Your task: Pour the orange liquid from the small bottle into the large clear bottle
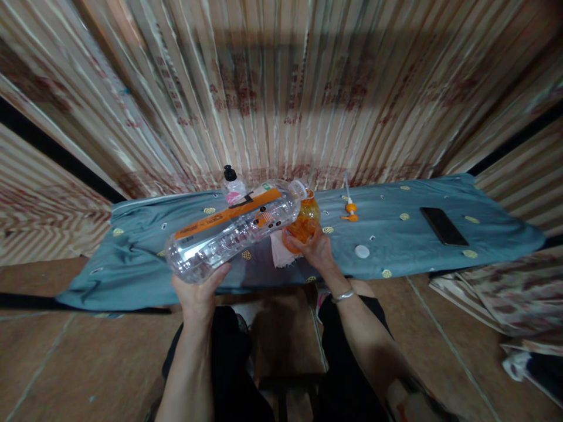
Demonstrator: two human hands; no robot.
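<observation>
A large clear plastic bottle (233, 228) with an orange label lies tilted in my left hand (200, 288), which grips it near its base. Its uncapped neck points right, at the top of an orange see-through bottle (308, 212). My right hand (313, 246) is wrapped round that orange bottle's lower part. Whether liquid runs between the two mouths I cannot tell. Under the orange bottle is a whitish cloth (281, 253). An orange pump top (350, 209) with a clear tube lies to the right, and a white cap (362, 251) lies nearer to me.
The table has a blue-green patterned cloth (387, 234). A small clear bottle with a black top (230, 174) stands behind the large bottle. On the right lies a dark phone (444, 226). Striped curtains (281, 88) hang right behind the table.
</observation>
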